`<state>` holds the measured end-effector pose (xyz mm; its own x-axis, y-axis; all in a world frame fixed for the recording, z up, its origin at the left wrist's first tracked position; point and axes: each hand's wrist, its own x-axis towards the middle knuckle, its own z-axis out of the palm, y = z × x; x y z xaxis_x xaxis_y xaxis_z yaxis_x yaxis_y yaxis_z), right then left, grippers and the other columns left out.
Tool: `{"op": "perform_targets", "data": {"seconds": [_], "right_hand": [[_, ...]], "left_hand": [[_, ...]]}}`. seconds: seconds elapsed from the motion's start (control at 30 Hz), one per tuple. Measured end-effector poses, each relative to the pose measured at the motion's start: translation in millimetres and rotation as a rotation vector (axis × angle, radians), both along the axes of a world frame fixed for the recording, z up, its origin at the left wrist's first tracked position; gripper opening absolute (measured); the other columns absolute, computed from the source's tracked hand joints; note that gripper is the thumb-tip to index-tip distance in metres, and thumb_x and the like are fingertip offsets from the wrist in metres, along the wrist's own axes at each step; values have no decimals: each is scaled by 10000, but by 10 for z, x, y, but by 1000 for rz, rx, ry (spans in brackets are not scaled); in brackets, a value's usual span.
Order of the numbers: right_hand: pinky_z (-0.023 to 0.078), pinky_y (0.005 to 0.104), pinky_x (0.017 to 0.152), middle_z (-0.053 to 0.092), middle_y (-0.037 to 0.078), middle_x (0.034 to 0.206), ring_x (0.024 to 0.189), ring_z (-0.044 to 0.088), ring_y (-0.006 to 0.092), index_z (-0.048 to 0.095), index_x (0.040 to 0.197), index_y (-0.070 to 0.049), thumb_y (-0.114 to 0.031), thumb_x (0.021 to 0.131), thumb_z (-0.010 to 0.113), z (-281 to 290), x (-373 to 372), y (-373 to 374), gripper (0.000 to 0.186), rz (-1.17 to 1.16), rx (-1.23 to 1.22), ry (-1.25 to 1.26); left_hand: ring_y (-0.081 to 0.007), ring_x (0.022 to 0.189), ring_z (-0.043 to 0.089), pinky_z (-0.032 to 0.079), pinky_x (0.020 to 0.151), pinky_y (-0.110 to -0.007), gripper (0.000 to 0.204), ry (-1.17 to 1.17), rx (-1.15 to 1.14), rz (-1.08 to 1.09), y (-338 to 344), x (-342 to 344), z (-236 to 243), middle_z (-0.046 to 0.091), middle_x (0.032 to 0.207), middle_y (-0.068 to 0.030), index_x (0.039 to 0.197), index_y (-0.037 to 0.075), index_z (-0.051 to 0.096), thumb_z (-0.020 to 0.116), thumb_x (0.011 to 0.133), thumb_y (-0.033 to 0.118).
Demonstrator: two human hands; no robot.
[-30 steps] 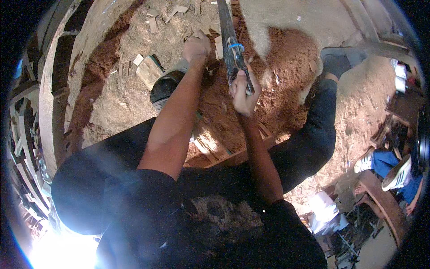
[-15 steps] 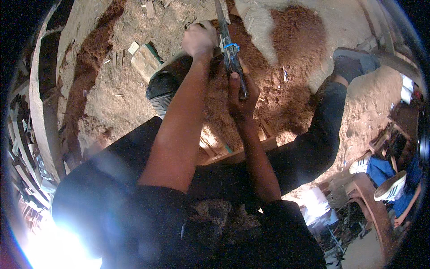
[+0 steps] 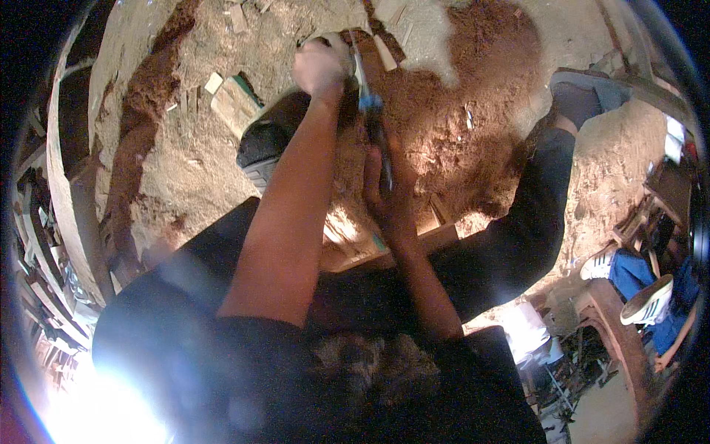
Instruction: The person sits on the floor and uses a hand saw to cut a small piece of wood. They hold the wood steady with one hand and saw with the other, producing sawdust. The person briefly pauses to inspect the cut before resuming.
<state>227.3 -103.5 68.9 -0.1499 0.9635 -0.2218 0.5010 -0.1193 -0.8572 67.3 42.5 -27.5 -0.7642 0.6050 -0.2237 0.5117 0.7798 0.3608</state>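
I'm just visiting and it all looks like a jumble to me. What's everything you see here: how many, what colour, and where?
Long tool: one, dark with a blue band, upper centre, tip blurred
Wood block: one, pale with a green edge, upper left
Wood scraps: several, pale, ground at the top
Curved wooden piece: one, reddish-brown, lower right
White object: one, white, lower right
Other person's shoes: two, white with dark stripes, right
Wood pieces: many, brownish, far left
Black shoe: one, black, left of centre
Grey shoe: one, grey, upper right
Left hand: one, bare, upper centre, grasp unclear
Right hand: one, bare, centre, around the tool's handle
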Motion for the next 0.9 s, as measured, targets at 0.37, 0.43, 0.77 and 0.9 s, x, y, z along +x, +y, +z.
{"op": "perform_targets", "data": {"seconds": [0.37, 0.43, 0.77, 0.9], "right_hand": [[541, 491, 847, 690, 269, 1138, 991, 676, 411, 575, 1403, -43, -304, 1064, 516, -64, 41, 18, 432, 78, 16, -206], [542, 491, 835, 694, 255, 1132, 981, 679, 400, 583, 1387, -40, -283, 1063, 516, -114, -18, 108, 411, 54, 5, -135], [518, 372, 626, 681, 128, 837, 736, 659, 186, 621, 1300, 36, -171, 1053, 566, -431, -9, -513, 327, -293, 410, 48], [553, 389, 779, 705, 215, 1067, 912, 700, 240, 561, 1398, 31, -170, 1061, 534, -85, -80, -12, 394, -33, -103, -35]], "left_hand": [[-416, 896, 761, 609, 842, -482, 662, -19, -60, -49, 24, 76, -102, 755, 918, -260, 908, -28, 782, 480, 935, 560], [-425, 912, 756, 602, 849, -500, 641, -3, -47, -13, 57, 24, -60, 753, 932, -261, 947, -2, 787, 494, 925, 568], [-429, 907, 754, 597, 863, -487, 611, -28, 41, -6, 50, 133, 121, 741, 929, -295, 909, -45, 780, 499, 923, 498], [-435, 909, 752, 590, 879, -493, 569, 37, -18, 6, 55, -73, -108, 753, 956, -264, 927, -12, 795, 513, 916, 482]]}}
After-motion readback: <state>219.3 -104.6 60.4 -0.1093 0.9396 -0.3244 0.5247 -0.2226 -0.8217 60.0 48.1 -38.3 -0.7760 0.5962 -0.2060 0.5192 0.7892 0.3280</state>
